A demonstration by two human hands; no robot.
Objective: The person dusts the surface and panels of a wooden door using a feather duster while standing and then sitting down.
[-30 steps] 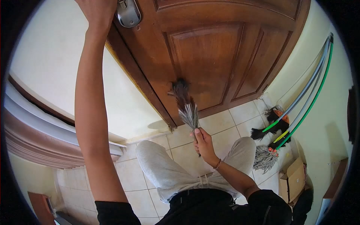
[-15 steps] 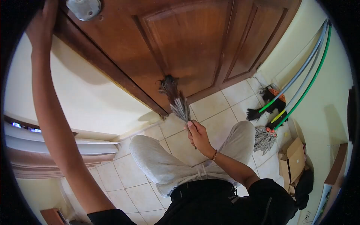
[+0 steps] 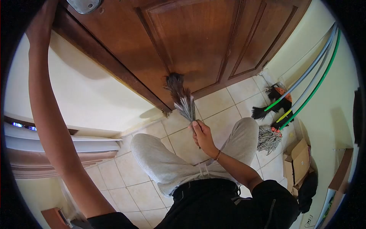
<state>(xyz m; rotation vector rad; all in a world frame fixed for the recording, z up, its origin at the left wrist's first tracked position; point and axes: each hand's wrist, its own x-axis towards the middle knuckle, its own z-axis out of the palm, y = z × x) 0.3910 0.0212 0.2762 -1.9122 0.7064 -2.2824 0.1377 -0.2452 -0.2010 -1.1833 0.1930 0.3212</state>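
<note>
A feather duster (image 3: 185, 105) with dark brown and grey feathers is gripped near the base of its feathers by my right hand (image 3: 203, 136), fingers closed around it. The dark tip of the duster meets the lower part of the brown wooden door (image 3: 194, 42), by the corner of a raised panel. My left arm reaches up along the left side, and my left hand (image 3: 42, 15) is at the wooden door frame (image 3: 95, 49). The top edge of the view cuts off its fingers. A metal door lock (image 3: 84, 4) shows just right of that hand.
Against the right wall lean brooms and a mop (image 3: 270, 138) with grey and green handles (image 3: 324, 72). An opened cardboard box (image 3: 299, 164) stands below them. Light tiles (image 3: 141, 196) cover the floor, and a curtain (image 3: 65, 160) hangs at left.
The view has shifted slightly, so the door and lock sit higher in it. The duster's feathers look a little straighter, its tip slightly farther right. My right hand keeps its hold.
</note>
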